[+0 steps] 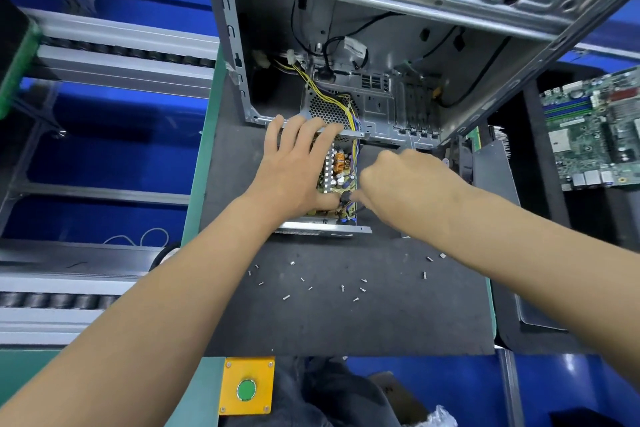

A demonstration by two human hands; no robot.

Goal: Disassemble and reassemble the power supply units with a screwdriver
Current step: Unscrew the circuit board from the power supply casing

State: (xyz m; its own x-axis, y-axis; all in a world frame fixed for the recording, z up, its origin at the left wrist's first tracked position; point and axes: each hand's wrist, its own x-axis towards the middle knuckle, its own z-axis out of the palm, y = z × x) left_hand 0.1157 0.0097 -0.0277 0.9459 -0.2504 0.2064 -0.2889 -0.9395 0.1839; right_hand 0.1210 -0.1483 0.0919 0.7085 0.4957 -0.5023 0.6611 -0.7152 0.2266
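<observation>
Open power supply unit (pixel 337 173) sits at frame centre on the dark mat (pixel 346 315), cover off, circuit board exposed with an orange coil (pixel 340 162) and capacitors visible; its metal near edge shows just below the hands. Left hand (pixel 294 166) lies flat over the unit's left half, fingers spread and straight, fingertips reaching the far rim of the unit next to the case, thumb down by the board's near end. Right hand (pixel 398 177) comes in from the right, fingers curled down at the unit's near right corner where black and yellow wires bunch; it looks to be pinching something there but what it holds cannot be told, no screwdriver visible. Yellow wire bundle (pixel 332 97) runs from the unit up into the open computer case (pixel 398 45), which stands just beyond the unit in the upper centre. Loose screws (pixel 343 287) are scattered on the mat below the hands, centre to right. Motherboard (pixel 595 128) lies at the right edge, well apart. Yellow box with green button (pixel 246 388) at bottom centre. Roller conveyor rails (pixel 114 55) and blue floor fill the left side.
</observation>
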